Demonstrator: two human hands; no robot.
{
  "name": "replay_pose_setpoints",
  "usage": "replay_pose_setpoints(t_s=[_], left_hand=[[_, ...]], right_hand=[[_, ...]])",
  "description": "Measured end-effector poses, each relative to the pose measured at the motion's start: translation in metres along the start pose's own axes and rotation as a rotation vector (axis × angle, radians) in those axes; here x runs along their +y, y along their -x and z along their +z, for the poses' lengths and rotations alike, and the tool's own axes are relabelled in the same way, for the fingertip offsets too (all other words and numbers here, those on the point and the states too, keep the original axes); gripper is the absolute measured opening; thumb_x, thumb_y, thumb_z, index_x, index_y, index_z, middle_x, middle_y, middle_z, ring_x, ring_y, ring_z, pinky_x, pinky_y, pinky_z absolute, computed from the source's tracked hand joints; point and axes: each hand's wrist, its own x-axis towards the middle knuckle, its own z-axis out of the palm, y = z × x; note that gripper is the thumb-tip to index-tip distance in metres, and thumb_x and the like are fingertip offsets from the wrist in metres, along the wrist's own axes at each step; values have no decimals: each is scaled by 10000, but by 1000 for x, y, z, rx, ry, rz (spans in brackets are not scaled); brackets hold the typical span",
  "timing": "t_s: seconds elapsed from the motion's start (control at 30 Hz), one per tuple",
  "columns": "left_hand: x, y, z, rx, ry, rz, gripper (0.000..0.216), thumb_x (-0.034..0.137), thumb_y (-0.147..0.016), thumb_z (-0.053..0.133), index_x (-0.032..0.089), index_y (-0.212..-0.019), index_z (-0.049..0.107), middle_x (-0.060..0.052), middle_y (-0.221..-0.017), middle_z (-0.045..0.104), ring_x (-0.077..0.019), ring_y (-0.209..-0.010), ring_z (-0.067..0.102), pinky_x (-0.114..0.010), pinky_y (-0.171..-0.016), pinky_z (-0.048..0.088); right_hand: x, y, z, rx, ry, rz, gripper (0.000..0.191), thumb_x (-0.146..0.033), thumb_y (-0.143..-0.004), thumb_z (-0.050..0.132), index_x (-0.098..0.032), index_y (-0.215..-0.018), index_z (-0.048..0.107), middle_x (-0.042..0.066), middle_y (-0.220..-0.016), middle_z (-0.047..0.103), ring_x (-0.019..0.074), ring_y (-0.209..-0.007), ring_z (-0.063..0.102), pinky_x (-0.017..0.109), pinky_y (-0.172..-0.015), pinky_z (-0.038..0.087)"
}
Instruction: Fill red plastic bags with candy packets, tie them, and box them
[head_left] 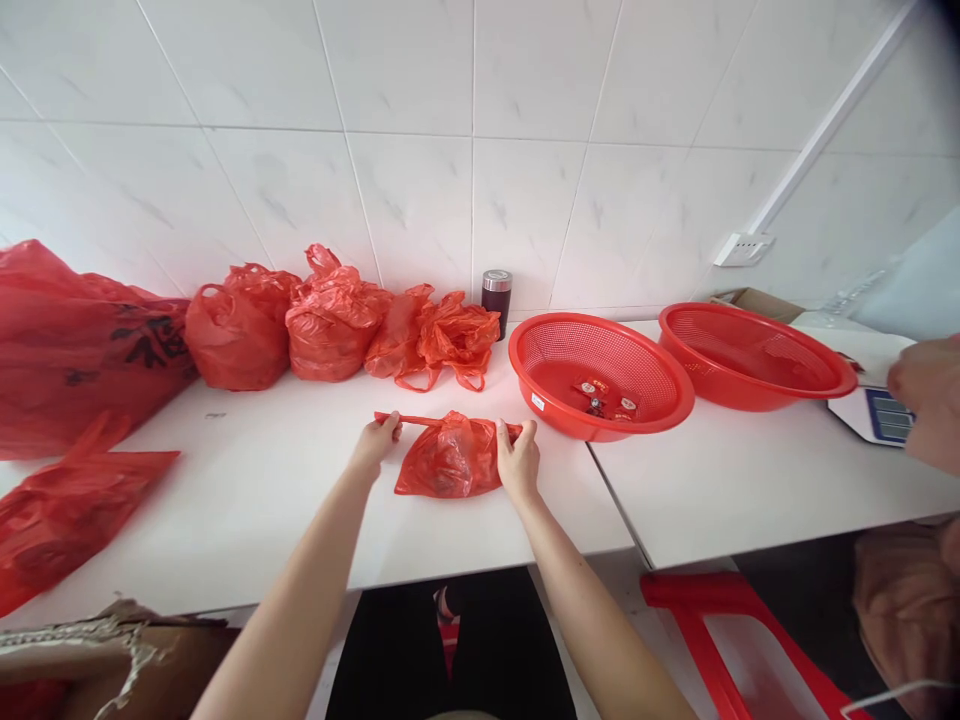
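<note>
A red plastic bag (452, 462) lies on the white table in front of me, its handles pulled out to both sides. My left hand (381, 437) is closed on the bag's left handle, which is stretched into a thin strip. On the other side, my right hand (518, 453) grips the right handle, thumb on top. The bag bulges a little; what is inside cannot be made out. Just right of it stands a red perforated basket (604, 345) with a few small packets (598, 392) at its bottom.
Several filled red bags (330, 325) line the wall beside a dark tumbler (496, 296). More red bags (75, 500) lie at left. A second red basket (756, 350), a scale (874, 415) and another person's hand (930, 395) are at right. A red stool (720, 640) stands below.
</note>
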Motion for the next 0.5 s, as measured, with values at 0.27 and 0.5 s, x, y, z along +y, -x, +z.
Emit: replay_pose_setpoints(t_s=[0.27,0.5], left_hand=[[59,13,-21,-153,-101,424,324,295,-828,575,286,-1151,583,-45,-1312,555,-240,-1216,494,-386,-1010,376],[75,39,-5,-597,-178,449,111,243,-710,668,236,-819,647,-38,-863,678,-255,-894,613,-378,-833,442]], right_hand=[[1,0,-4,-36,-136,-71,278,-499,-949,328,-240,-873,395,21,-727,613,189,-646,581,271,-611,398],[1,5,-14,84,-239,-62,283,-471,-964,283,-224,-914,412,65,-829,610,185,-738,565,288,-696,435]])
